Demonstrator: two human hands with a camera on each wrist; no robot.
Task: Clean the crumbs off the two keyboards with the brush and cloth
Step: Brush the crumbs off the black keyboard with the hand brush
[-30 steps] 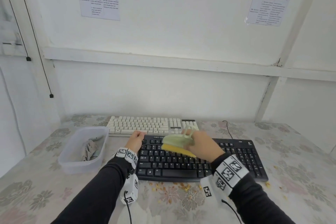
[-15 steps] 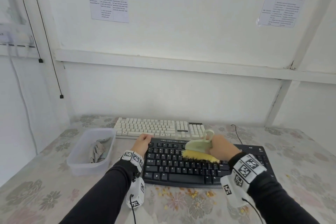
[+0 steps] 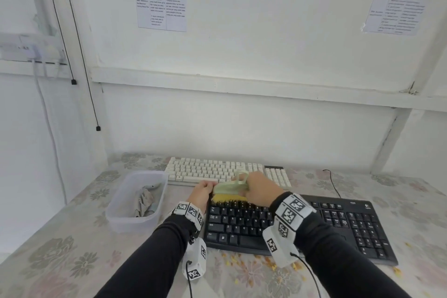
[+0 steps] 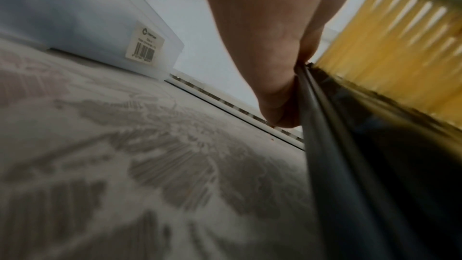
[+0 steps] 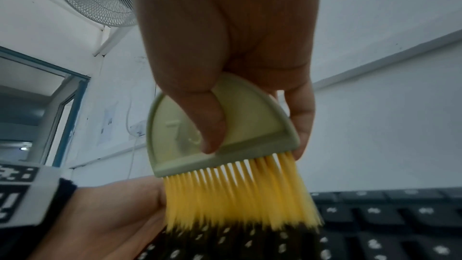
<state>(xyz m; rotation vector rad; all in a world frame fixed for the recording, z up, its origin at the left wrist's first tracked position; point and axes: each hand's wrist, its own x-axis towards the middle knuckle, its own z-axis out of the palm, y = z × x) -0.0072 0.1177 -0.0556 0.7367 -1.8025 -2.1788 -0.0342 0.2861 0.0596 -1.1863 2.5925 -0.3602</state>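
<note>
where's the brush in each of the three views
Head: brush at centre, on the black keyboard's far-left corner.
Left wrist: only its yellow bristles, top right.
Right wrist: centre, held by the right hand.
Shared landmark: the black keyboard.

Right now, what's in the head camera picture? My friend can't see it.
A right hand holds a brush on the black keyboard's top-left keys while the left hand grips that corner. A white keyboard lies behind, a tub with a cloth to the left, and crumbs in front.

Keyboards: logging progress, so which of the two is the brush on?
The black keyboard, nearer the person; the brush sits on its top-left keys.
</note>
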